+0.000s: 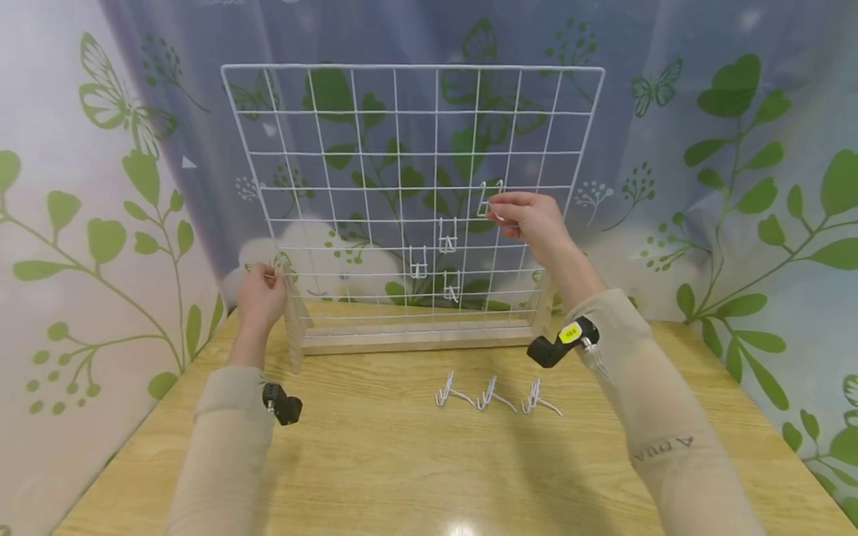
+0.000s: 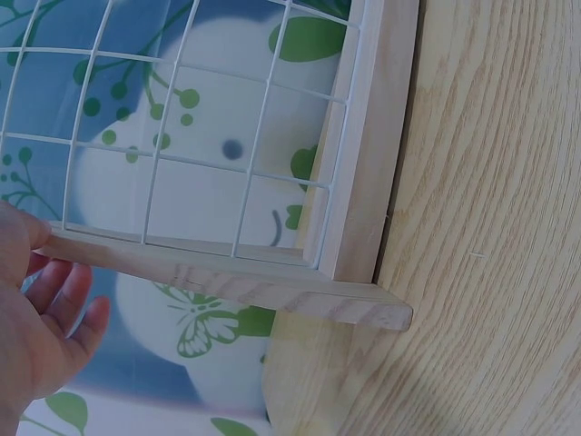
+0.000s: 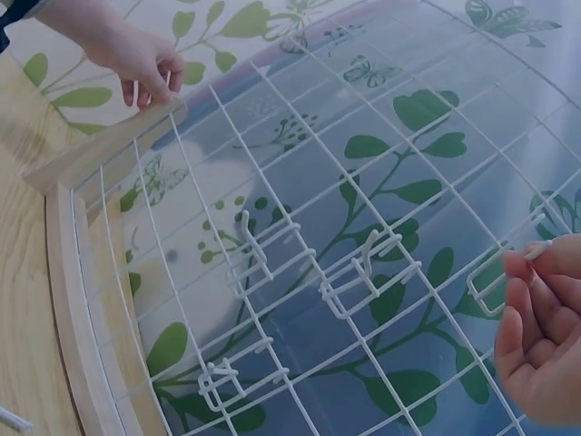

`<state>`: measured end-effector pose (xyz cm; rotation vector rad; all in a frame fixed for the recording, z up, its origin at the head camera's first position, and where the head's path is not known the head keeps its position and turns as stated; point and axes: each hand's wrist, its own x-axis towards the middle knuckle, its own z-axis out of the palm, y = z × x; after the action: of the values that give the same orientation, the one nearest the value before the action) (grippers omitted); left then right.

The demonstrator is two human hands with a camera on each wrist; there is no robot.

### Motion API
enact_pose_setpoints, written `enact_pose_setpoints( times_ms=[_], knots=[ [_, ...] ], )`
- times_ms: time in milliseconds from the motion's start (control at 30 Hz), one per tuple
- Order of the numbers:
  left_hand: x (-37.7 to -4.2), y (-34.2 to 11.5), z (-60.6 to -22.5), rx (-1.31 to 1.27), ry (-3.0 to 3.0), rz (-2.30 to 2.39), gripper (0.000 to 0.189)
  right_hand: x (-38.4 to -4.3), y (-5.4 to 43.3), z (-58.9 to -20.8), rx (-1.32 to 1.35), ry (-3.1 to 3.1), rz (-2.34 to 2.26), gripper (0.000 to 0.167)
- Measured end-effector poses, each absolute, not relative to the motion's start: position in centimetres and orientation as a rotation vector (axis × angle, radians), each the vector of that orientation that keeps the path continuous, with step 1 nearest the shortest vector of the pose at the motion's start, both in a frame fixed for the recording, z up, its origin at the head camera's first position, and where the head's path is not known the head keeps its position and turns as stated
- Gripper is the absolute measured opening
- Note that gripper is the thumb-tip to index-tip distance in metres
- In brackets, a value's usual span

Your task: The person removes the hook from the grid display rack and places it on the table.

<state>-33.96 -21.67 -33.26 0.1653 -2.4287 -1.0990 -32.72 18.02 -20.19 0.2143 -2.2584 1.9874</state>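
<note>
A white wire grid panel (image 1: 436, 153) stands upright in a wooden stand (image 1: 415, 344). My right hand (image 1: 529, 219) pinches a white wire hook (image 1: 482, 201) between thumb and fingertips, against the right part of the grid; whether its prongs sit over a wire is hard to tell. At the grid's left side, my left hand (image 1: 261, 294) grips the end of the stand's wooden upright (image 2: 182, 272) between thumb and fingers. Lower on the grid hang three similar hooks: one upper (image 1: 447, 243), one to the left (image 1: 418, 272) and one lowest (image 1: 451, 293).
Three more white hooks (image 1: 453, 392) lie in a row on the wood-grain table (image 1: 375, 447), in front of the stand. Behind the grid hangs a curtain (image 1: 670, 149) printed with leaves and butterflies. A small black camera is strapped to each wrist.
</note>
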Motion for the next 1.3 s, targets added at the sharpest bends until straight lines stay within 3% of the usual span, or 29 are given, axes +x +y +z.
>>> enact_pose_setpoints(
  times_ms=[367, 1067, 1300],
  knots=[
    [-34.1, -21.5, -32.8, 0.149, -2.413, -1.092, 0.027, -30.4, 18.5, -21.0, 0.305, -2.347, 1.936, 0.033],
    [-34.2, -21.6, -33.3, 0.160, -2.429, -1.087, 0.028, -27.6, 18.7, -25.1, 0.510, -2.493, 1.820, 0.018],
    [-34.0, -21.7, -33.3, 0.170, -2.426, -1.097, 0.027, -26.9, 18.6, -26.8, 0.536, -2.513, 1.850, 0.023]
  ],
)
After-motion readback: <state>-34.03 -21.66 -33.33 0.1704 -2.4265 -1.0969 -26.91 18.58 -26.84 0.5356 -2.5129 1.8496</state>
